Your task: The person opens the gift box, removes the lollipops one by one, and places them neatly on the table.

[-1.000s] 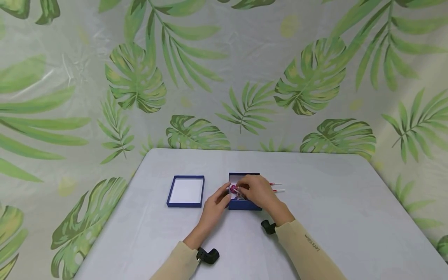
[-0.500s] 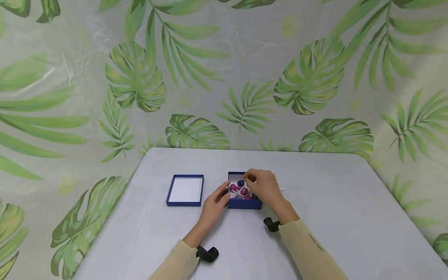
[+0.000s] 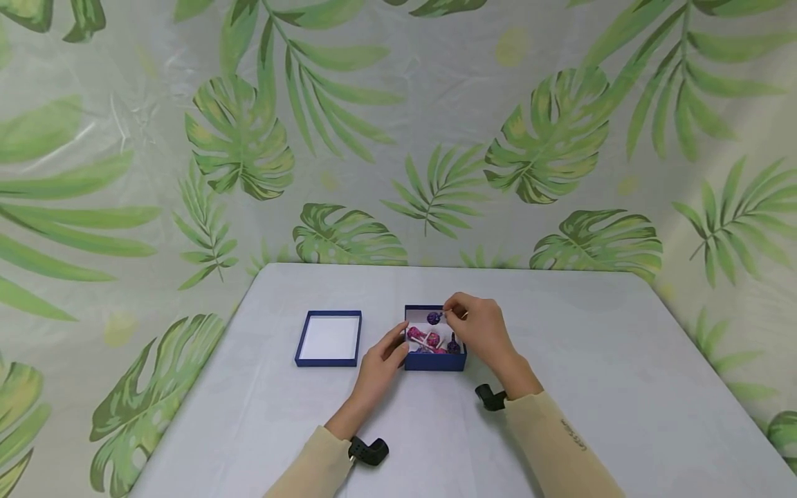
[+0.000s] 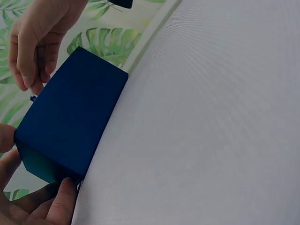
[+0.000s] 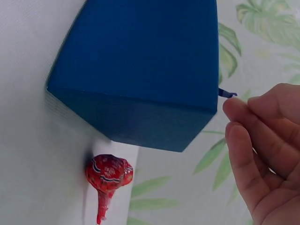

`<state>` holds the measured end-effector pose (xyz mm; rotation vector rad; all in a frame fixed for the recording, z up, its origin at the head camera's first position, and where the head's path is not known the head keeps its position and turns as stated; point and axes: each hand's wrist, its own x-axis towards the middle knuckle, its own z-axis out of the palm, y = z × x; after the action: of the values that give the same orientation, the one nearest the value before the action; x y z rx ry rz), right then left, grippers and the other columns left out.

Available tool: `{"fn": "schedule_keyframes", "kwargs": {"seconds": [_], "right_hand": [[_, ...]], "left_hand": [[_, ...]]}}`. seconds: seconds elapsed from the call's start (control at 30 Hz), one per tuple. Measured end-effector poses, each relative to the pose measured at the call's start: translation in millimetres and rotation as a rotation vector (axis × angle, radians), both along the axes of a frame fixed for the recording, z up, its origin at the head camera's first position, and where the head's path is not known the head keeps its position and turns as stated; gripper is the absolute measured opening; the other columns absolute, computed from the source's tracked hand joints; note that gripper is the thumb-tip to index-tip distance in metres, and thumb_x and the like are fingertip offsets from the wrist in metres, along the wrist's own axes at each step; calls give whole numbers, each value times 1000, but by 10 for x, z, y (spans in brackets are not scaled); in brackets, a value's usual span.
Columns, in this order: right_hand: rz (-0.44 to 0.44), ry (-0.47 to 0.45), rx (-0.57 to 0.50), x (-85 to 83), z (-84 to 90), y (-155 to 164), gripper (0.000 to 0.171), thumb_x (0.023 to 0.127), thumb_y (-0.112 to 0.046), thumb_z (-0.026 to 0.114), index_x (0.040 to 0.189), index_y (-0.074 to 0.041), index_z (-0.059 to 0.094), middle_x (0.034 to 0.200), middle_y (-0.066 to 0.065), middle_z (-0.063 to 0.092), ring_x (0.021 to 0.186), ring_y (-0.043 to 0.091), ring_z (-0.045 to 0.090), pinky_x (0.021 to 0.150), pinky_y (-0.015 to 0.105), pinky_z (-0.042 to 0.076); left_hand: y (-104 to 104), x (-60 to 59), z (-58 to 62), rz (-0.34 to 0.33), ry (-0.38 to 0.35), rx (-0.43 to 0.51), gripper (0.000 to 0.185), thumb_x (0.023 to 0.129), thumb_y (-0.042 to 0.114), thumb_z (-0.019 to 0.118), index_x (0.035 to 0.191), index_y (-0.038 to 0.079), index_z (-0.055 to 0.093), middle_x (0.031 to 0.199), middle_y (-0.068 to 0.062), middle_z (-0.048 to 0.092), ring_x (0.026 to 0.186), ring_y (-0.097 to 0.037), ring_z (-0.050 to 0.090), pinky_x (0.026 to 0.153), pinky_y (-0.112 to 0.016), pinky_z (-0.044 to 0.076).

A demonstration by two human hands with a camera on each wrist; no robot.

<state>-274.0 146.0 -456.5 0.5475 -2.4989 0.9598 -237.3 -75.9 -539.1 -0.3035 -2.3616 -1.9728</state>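
Note:
A blue box (image 3: 434, 363) with a white inside holds several wrapped lollipops (image 3: 432, 339), pink and dark purple, with white sticks. My left hand (image 3: 381, 360) holds the box at its left side; in the left wrist view its thumb and fingers (image 4: 63, 201) lie at the box's corner. With thumb and fingertips, my right hand (image 3: 481, 328) pinches a dark purple lollipop (image 3: 434, 318) by its stick end, over the back part of the box. In the right wrist view only the wrapper's tip shows past the box edge.
Left of the box lies its blue-rimmed lid (image 3: 328, 339), white inside facing up. A red wrapped lollipop (image 5: 110, 173) lies on the table on the box's right side; the right hand hides that place in the head view. White cloth (image 3: 591, 346) covers the table.
My right hand has drawn up and to the right from inside the box, lifting the purple lollipop off the others. The left hand has stayed at the box's left side.

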Motion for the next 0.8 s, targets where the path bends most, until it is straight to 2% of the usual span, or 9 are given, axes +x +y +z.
{"fn": "schedule_keyframes", "kwargs": {"seconds": [0.23,0.43,0.57,0.67,0.8], "right_hand": [[2,-9,-25,41,65,51,8,89,-7,70,93,-11,76,77,-7,71,69,10,66,62,31,56],[-17,-15,-79,76,115,100,7,90,-10,72,94,-14,76,78,-7,72,69,12,69,59,31,57],[-26,-9,-94,95,159,128,7,90,-11,71,94,-13,77,79,-7,72,69,11,69,58,30,57],[-38,12,-95,109,196,149,8,91,-11,69,94,-13,77,79,-6,72,68,10,69,60,31,57],[-43,32,-103,126,221,186,9,91,-11,69,92,-16,76,79,-7,72,68,8,68,62,31,58]], "left_hand": [[6,2,3,1,-12,-4,46,103,30,58,148,28,52,143,-6,57,128,-20,56,99,-33,52],[7,10,12,0,-16,1,46,104,30,58,149,27,52,144,-6,56,129,-19,55,99,-32,51],[12,93,179,-13,-18,22,45,104,20,57,149,19,52,144,-14,55,129,-26,55,100,-37,51],[17,94,190,-18,-13,33,45,104,14,57,149,15,51,144,-21,54,130,-32,54,102,-42,50],[11,9,18,-9,5,27,46,104,19,57,150,19,51,144,-17,54,131,-31,54,102,-42,50]]}}
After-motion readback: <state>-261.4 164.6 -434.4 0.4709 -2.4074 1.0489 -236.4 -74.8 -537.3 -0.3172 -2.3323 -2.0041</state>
